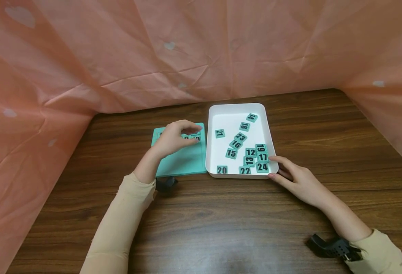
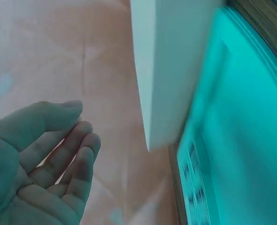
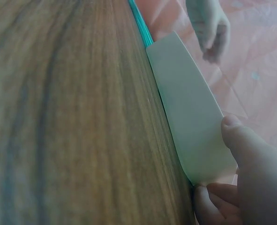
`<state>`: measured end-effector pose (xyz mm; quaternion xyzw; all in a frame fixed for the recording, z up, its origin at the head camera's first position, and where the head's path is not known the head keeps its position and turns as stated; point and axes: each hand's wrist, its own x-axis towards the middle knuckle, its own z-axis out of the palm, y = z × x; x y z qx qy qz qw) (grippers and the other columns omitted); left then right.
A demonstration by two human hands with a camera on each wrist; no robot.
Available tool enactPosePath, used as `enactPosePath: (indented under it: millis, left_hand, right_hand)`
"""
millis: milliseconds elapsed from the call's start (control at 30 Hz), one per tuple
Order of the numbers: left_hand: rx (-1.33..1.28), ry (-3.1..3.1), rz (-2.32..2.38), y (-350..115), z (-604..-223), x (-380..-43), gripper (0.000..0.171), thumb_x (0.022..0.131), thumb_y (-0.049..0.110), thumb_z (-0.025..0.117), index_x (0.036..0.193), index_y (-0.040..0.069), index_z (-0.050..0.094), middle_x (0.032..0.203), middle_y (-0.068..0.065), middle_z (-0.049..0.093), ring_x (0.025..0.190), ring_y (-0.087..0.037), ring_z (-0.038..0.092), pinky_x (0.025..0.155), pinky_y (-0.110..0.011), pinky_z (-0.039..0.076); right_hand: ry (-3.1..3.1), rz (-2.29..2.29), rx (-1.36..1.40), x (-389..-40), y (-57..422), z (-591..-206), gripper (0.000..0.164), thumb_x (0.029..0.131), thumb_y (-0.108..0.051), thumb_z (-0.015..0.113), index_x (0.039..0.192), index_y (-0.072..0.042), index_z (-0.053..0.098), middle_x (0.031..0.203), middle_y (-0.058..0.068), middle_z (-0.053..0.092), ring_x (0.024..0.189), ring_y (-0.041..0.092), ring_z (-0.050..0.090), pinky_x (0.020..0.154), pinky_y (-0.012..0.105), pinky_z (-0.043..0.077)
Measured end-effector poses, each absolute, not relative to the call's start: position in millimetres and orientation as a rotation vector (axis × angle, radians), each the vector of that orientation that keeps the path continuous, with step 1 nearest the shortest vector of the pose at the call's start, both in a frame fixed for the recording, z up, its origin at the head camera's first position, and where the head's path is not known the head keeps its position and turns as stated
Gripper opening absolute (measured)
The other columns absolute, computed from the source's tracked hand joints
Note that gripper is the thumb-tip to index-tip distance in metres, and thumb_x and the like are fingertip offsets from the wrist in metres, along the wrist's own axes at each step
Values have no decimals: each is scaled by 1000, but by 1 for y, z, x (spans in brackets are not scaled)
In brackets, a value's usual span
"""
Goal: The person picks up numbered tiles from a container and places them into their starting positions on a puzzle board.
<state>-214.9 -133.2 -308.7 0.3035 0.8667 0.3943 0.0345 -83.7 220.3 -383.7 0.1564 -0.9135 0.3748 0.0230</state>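
Over a teal board (image 1: pixel 181 163) my left hand (image 1: pixel 173 139) hovers, thumb and fingers loosely bent and apart. Nothing shows between them in the left wrist view. Numbered tiles sit along the board's upper part, partly hidden behind that hand. Right beside the board is a white tray (image 1: pixel 226 120). My right hand (image 1: pixel 298 182) holds the tray's near right corner, thumb at the front wall and fingers at the right side. Several loose teal number tiles lie in the tray, among them tile 21 (image 1: pixel 219 133), tile 15 (image 1: pixel 231 153), tile 20 (image 1: pixel 222 169) and tile 24 (image 1: pixel 262 167).
Both board and tray lie on a dark wooden table (image 1: pixel 221 220). A pinkish cloth (image 1: pixel 201 53) with pale hearts hangs along the back and sides. Each wrist wears a black strap, such as the right strap (image 1: pixel 334 247).
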Motion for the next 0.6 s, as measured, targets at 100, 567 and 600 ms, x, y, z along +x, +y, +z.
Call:
enactPosePath:
  millis: [100, 567, 600]
  left_hand:
    - [943, 2644, 1222, -112, -309, -214, 34, 84, 10, 73, 117, 4, 66, 114, -5, 64, 103, -22, 59, 89, -31, 47]
    - [1022, 2571, 1127, -8, -326, -210, 31, 87, 12, 70, 117, 6, 66, 112, -2, 64, 101, -13, 58, 89, -22, 45]
    - [1017, 2577, 1119, -4, -328, -209, 31, 87, 12, 70, 117, 6, 66, 110, -2, 64, 101, -14, 58, 88, -22, 45]
  right_hand:
    - [-2829, 1164, 490, -84, 220, -385, 48, 94, -28, 62, 137, -11, 47, 128, 25, 54, 110, 30, 59, 86, 43, 49]
    - [-2839, 1152, 469, -82, 219, -384, 46, 94, -30, 62, 135, -13, 48, 125, 21, 58, 109, 28, 60, 87, 45, 49]
    - [-2837, 1154, 472, -82, 219, -385, 46, 94, -30, 62, 134, -13, 48, 124, 20, 58, 109, 27, 60, 87, 45, 49]
